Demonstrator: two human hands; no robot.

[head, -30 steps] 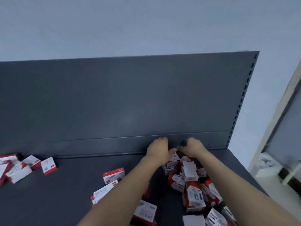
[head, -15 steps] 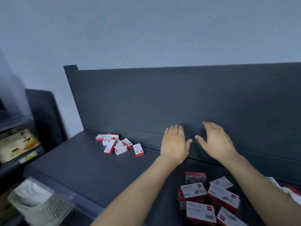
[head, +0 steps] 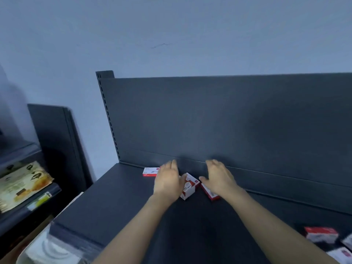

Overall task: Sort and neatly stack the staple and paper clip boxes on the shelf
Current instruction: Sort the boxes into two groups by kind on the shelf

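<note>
A small cluster of red-and-white boxes lies at the back left of the dark shelf [head: 118,202]. My left hand [head: 168,181] hovers over the cluster with fingers apart, its thumb touching a tilted box [head: 189,185]. My right hand [head: 219,178] reaches in from the right, open, over another box [head: 210,194] that it partly hides. One flat box [head: 150,171] lies left of my left hand, against the back panel. More boxes [head: 321,234] lie at the lower right edge of the view.
The shelf's dark back panel [head: 228,121] rises right behind the hands. Left of the shelf stands a lower rack with printed packets [head: 22,183]. A pale plastic container [head: 47,250] sits below the shelf's front left corner.
Both hands left the right-hand pile and moved left along the shelf to the small cluster at the back left. The view swung left with them.
</note>
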